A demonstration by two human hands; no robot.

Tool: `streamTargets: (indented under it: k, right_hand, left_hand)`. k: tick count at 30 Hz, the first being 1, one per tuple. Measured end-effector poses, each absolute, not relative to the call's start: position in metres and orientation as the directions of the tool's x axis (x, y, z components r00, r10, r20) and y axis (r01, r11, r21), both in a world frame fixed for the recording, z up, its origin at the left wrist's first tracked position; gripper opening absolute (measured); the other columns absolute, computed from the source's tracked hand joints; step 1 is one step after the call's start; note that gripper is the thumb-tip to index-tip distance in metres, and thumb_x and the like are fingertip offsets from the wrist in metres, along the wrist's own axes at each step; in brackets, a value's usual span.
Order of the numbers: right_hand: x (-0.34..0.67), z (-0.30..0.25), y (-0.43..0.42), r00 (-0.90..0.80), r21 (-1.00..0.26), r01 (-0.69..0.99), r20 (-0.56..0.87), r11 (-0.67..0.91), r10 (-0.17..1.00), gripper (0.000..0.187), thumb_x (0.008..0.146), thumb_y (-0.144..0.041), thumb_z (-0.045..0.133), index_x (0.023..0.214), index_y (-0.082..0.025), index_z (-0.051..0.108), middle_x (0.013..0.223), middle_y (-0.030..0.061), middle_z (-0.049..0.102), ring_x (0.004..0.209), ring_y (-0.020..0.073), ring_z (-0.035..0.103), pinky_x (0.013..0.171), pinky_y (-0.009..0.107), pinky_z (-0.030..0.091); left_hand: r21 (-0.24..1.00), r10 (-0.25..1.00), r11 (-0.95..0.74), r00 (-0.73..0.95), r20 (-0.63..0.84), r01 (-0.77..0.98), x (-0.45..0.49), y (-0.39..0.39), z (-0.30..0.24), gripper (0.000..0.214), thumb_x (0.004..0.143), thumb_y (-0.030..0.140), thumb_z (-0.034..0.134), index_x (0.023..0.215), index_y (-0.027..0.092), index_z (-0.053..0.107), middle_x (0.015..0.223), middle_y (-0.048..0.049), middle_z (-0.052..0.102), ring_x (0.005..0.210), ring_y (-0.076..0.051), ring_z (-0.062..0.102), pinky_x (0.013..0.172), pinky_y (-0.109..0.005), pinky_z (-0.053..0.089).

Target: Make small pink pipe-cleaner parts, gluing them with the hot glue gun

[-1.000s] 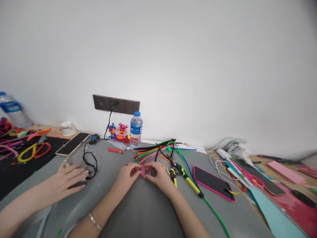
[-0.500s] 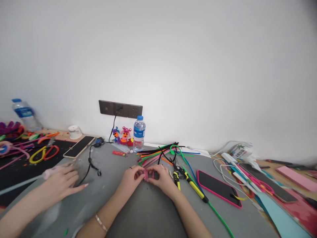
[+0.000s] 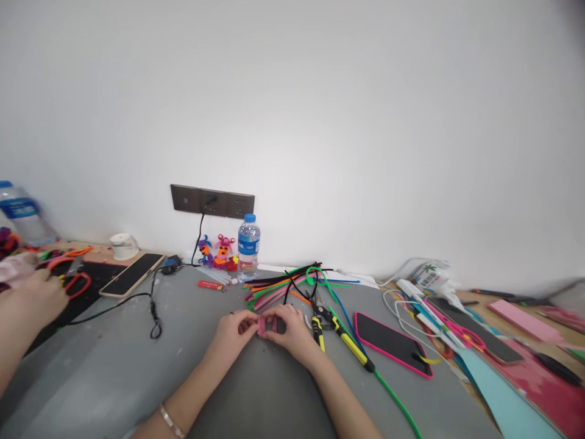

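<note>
My left hand point(image 3: 235, 334) and my right hand point(image 3: 295, 332) meet over the grey mat point(image 3: 256, 396). Between their fingertips they pinch a small pink pipe cleaner piece point(image 3: 262, 326), mostly covered by the fingers. Just beyond them lies a bundle of pipe cleaners point(image 3: 269, 289) in black, green, orange and pink. Yellow-and-black pliers point(image 3: 342, 341) rest to the right of my right hand, jaws pointing away. A long green pipe cleaner point(image 3: 395, 399) runs past their handle towards the front edge.
A co-worker's hand point(image 3: 39, 299) is at the left by scissors point(image 3: 75, 283). A water bottle point(image 3: 249, 250) stands behind the bundle, beside small pipe cleaner figures point(image 3: 222, 253). Phones lie left point(image 3: 132, 274) and right point(image 3: 393, 344). A black cord point(image 3: 153, 311) crosses the mat; papers point(image 3: 498, 390) lie at right.
The view has turned slightly right, so things sit further left. The co-worker's hand has moved left and away to the scissors. My hands still pinch the pink piece.
</note>
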State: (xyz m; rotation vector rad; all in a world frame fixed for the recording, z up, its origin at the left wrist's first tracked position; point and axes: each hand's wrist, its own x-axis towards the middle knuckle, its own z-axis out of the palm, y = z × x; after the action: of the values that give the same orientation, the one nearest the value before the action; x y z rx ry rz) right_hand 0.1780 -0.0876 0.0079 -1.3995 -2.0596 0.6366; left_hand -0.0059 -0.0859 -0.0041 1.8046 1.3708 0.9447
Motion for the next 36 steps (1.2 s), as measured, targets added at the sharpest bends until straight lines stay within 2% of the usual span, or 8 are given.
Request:
streamTargets:
  k: [19, 29, 36]
  right_hand:
    - [0.178, -0.001, -0.085, -0.303, -0.641, 0.674, 0.214, 0.368, 0.929, 0.021, 0.074, -0.035, 0.079, 0.092, -0.029, 0.071, 0.088, -0.0007, 0.071, 0.092, 0.0229, 0.059, 0.082, 0.035, 0.032]
    - [0.179, -0.001, -0.085, -0.309, -0.614, 0.692, 0.223, 0.380, 0.925, 0.020, 0.075, -0.035, 0.078, 0.092, -0.029, 0.070, 0.087, -0.0001, 0.070, 0.090, 0.0233, 0.059, 0.081, 0.034, 0.034]
    - [0.179, 0.001, -0.085, -0.308, -0.639, 0.670, 0.223, 0.377, 0.925, 0.019, 0.074, -0.031, 0.079, 0.091, -0.028, 0.070, 0.085, -0.0006, 0.069, 0.090, 0.0231, 0.059, 0.082, 0.034, 0.034]
  left_hand:
    - [0.820, 0.963, -0.249, 0.224, 0.152, 0.515, -0.002, -0.088, -0.004, 0.019, 0.076, 0.021, 0.060, 0.084, 0.019, 0.076, 0.072, -0.0040, 0.075, 0.061, -0.019, 0.064, 0.061, -0.027, 0.049]
    - [0.760, 0.946, -0.325, 0.178, 0.272, 0.562, -0.003, -0.085, -0.017, 0.014, 0.076, 0.018, 0.066, 0.081, 0.021, 0.079, 0.080, -0.0015, 0.053, 0.056, -0.012, 0.053, 0.059, -0.026, 0.047]
    - [0.735, 0.944, -0.329, 0.185, 0.273, 0.593, -0.003, -0.087, -0.013, 0.015, 0.076, 0.016, 0.066, 0.082, 0.021, 0.079, 0.080, -0.0008, 0.049, 0.058, -0.013, 0.052, 0.062, -0.027, 0.048]
